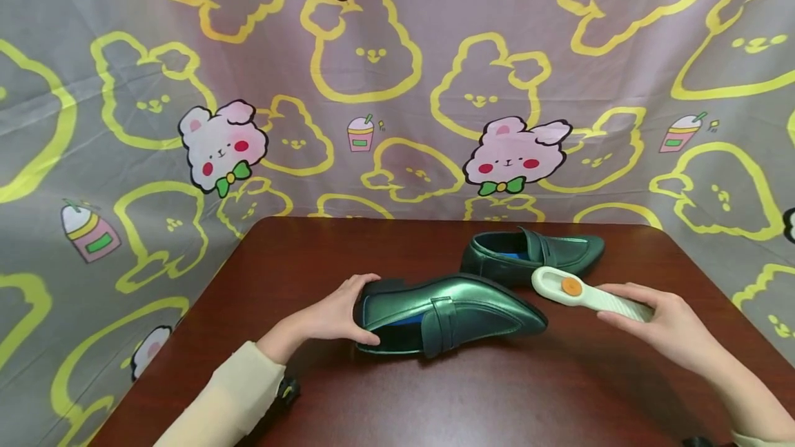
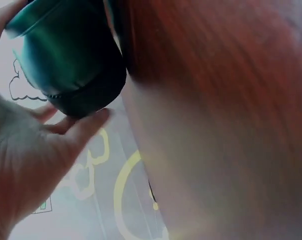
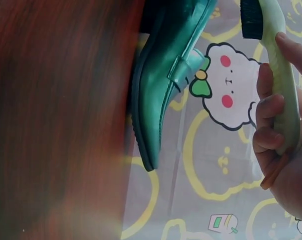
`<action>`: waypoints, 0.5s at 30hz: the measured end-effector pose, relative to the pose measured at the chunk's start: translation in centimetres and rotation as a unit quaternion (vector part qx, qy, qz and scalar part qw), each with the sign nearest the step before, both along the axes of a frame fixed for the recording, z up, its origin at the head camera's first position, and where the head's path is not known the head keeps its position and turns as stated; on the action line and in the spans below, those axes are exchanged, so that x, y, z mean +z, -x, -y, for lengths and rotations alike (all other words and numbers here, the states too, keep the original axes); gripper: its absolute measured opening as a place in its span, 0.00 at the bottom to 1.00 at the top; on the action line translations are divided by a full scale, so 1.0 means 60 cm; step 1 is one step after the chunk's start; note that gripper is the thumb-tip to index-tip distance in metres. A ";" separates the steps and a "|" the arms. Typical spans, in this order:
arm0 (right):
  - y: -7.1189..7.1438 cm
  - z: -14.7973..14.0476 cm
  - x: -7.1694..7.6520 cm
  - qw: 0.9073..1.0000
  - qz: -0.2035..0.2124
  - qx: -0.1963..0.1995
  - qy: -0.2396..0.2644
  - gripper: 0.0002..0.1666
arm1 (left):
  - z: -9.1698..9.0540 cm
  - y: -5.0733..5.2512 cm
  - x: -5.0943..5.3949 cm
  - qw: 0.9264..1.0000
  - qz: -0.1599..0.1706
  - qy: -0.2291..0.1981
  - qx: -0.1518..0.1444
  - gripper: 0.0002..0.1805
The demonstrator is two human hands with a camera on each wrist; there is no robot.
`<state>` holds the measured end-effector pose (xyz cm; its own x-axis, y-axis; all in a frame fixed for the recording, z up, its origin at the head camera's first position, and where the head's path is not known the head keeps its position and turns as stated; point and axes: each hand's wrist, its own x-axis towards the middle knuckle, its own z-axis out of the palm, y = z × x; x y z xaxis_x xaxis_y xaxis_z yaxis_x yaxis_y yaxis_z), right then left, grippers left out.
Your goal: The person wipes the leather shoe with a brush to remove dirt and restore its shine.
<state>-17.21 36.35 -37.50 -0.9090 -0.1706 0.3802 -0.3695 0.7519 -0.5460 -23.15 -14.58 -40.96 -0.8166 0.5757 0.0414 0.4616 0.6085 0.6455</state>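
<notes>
A shiny dark green loafer (image 1: 491, 312) lies tilted toward me on the table, its toe pointing right. My left hand (image 1: 332, 309) grips it round the heel, thumb near the opening and fingers at the sole side. The left wrist view shows the rounded heel (image 2: 66, 60) between thumb and fingers. To the right, my right hand (image 1: 673, 330) holds a shoe brush by its pale green ribbed handle (image 1: 624, 305). An orange button sits on the brush head (image 1: 553, 286). Dark bristles (image 3: 252, 20) show in the right wrist view, apart from any shoe.
Behind the gripped shoe stands a matching green loafer (image 1: 568, 252), upright, toe to the right, with a blue insole. Both are on a dark reddish-brown table (image 1: 435, 399). A grey cloth (image 1: 397, 185) with yellow outlines and cartoon animals hangs behind the table and at its sides.
</notes>
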 end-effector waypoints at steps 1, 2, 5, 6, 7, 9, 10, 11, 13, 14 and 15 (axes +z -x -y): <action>0.000 0.001 0.000 1.000 -0.001 0.000 -0.002 0.21 | 0.001 0.000 0.000 1.000 0.007 -0.004 -0.006 0.57; 0.000 0.001 0.000 1.000 -0.002 0.001 -0.003 0.21 | 0.002 -0.001 0.000 1.000 0.018 -0.007 -0.011 0.57; 0.000 0.002 0.000 1.000 -0.005 0.004 -0.003 0.21 | 0.005 -0.003 0.000 0.998 0.057 -0.020 -0.030 0.58; 0.000 0.003 0.000 1.000 -0.006 0.004 -0.003 0.21 | 0.006 -0.005 0.000 0.997 0.065 -0.019 -0.034 0.59; -0.001 0.003 0.000 1.000 -0.006 0.005 -0.003 0.21 | 0.006 -0.006 0.000 0.997 0.071 -0.017 -0.038 0.60; -0.001 0.003 0.000 1.000 -0.005 0.006 -0.002 0.21 | 0.007 -0.008 0.000 0.996 0.077 -0.011 -0.045 0.63; -0.001 0.004 0.000 1.000 -0.004 0.006 -0.002 0.21 | 0.007 -0.008 0.000 0.996 0.076 -0.006 -0.045 0.64; -0.002 0.004 0.000 1.000 -0.004 0.007 -0.002 0.21 | 0.007 -0.009 0.000 0.996 0.075 -0.002 -0.044 0.64; -0.002 0.005 0.000 1.000 -0.003 0.009 -0.001 0.21 | 0.008 -0.009 -0.001 0.997 0.066 0.005 -0.037 0.65; -0.002 0.005 0.000 1.000 -0.003 0.009 -0.001 0.21 | 0.009 -0.009 -0.001 0.997 0.063 0.004 -0.032 0.65; -0.002 0.005 0.000 1.000 -0.002 0.010 0.000 0.21 | 0.010 -0.010 -0.001 0.998 0.060 0.001 -0.026 0.64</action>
